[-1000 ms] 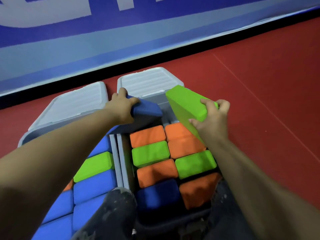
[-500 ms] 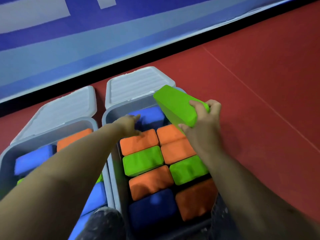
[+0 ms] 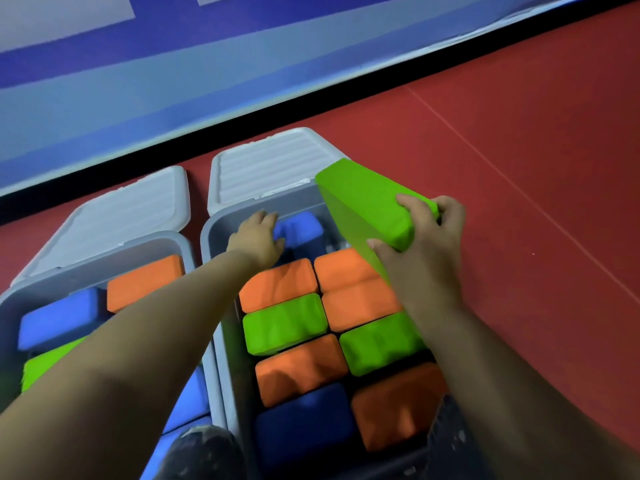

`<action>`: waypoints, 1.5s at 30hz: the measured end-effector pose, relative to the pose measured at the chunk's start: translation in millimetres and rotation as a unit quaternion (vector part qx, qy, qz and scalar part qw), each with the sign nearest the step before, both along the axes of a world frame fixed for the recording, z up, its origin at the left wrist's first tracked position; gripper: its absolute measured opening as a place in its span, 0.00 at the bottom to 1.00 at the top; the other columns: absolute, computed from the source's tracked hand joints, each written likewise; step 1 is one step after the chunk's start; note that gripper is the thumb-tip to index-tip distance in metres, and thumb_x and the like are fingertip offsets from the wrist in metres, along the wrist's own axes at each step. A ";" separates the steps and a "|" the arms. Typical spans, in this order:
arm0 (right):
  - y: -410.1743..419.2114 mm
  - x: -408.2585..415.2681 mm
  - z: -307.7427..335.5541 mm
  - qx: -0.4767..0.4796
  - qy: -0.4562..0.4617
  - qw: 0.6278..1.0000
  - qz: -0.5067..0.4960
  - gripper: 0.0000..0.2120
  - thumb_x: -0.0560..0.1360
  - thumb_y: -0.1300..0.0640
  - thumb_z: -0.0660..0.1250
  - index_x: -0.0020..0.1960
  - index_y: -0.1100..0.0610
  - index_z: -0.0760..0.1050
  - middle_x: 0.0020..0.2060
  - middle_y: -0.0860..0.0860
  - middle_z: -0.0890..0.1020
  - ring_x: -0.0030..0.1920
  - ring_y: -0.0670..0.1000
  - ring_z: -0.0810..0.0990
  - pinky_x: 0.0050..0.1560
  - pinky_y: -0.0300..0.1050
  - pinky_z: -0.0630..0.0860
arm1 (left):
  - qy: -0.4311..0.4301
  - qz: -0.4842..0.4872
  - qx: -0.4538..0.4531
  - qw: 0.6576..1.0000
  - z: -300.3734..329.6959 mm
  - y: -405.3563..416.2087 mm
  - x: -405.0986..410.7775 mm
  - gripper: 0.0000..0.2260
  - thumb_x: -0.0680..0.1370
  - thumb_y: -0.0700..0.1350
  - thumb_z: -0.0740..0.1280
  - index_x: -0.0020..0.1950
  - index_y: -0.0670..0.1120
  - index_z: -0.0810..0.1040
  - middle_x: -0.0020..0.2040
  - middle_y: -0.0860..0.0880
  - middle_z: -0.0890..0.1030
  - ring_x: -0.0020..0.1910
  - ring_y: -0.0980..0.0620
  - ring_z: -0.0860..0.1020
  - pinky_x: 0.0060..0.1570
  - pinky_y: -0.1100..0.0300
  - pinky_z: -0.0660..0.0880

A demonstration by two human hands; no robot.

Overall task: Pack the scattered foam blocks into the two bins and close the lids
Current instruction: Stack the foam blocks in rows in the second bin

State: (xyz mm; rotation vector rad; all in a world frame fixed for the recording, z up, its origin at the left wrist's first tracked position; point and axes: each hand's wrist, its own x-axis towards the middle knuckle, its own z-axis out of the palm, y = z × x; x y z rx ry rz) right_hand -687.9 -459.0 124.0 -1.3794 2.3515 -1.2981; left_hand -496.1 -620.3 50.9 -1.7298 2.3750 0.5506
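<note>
Left hand (image 3: pixel 257 239) presses the blue foam block (image 3: pixel 300 230) into the far end of the right grey plastic bin (image 3: pixel 221 306), fingers curled on it; right hand (image 3: pixel 424 237) clamps a tilted green foam block (image 3: pixel 363 202) over the bin's far right corner.

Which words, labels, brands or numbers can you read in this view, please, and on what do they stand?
None can be read.
The blue and white wall banner shows only cropped white shapes, not a whole letter.
The foam blocks, the grey plastic bins and their ribbed lids show no print.
</note>
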 end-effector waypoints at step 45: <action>-38.0 -5.9 -29.0 0.054 -0.494 0.818 -0.291 0.39 0.40 0.29 0.69 0.47 0.44 0.70 0.51 0.56 0.80 0.49 0.60 0.81 0.51 0.62 0.78 | 0.311 -0.197 -0.109 0.923 63.0 83.5 -45.8 0.38 0.70 0.65 0.64 0.73 0.45 0.65 0.70 0.46 0.70 0.70 0.47 0.68 0.69 0.51 0.63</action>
